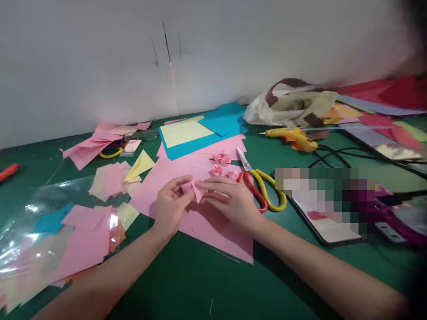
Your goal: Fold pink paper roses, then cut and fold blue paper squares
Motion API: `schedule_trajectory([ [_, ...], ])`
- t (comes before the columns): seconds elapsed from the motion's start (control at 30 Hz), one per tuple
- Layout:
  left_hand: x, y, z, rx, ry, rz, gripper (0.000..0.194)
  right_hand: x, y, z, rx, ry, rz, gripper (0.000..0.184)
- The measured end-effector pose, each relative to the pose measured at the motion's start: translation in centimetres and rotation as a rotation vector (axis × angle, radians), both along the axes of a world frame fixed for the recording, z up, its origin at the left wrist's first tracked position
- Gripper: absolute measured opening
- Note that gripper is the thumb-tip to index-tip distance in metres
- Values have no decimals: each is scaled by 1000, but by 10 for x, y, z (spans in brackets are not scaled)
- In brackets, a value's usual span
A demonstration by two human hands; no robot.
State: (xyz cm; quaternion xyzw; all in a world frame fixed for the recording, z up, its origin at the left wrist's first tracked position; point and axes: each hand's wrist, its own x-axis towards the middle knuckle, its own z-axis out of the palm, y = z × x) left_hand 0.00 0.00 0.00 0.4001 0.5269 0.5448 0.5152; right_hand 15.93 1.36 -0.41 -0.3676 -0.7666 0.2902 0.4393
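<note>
Both hands pinch one small folded piece of pink paper (197, 191) over the middle of a large pink sheet (220, 240). My left hand (171, 202) grips it from the left, fingers curled and thumb at its lower edge. From the right, my right hand (235, 200) closes on it with fingertips; part of the paper is hidden behind the fingers. Just beyond lie pink paper flowers (217, 170), one with a short dark stem (211, 158). Scissors (258, 180) with red and yellow handles rest to the right of my right hand, blades partly apart.
Blue and pale yellow sheets (190, 131) lie at the back. On the left are a clear plastic bag (20, 222) with cut papers and a yellow folded paper (140, 166). A yellow glue gun (292, 137), cables, a phone (333, 226) and a cloth bag (290, 106) occupy the right.
</note>
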Motion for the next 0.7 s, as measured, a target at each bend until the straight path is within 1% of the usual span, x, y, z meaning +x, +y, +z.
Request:
schedule_trajectory([
  [0.1,1,2,-2,39,17,17,22,-1,-2,1,-22,1,24,34],
  [0.2,1,2,-3,55,30,31,21,-1,-3,1,-50,29,25,32],
  [0.37,0,1,0,66,17,-33,24,-2,-6,2,-104,130,-70,25],
  [0.43,-1,0,1,64,-22,-69,25,-3,-6,3,-169,186,-85,27],
  [0.53,-1,0,2,68,-63,-93,26,-4,-6,4,-301,280,-65,30],
  [0.63,0,-1,2,84,-52,-85,26,-4,-5,6,-438,340,-55,30],
  [0.7,0,-2,2,93,-22,-83,25,-4,-4,7,-493,365,-59,29],
])
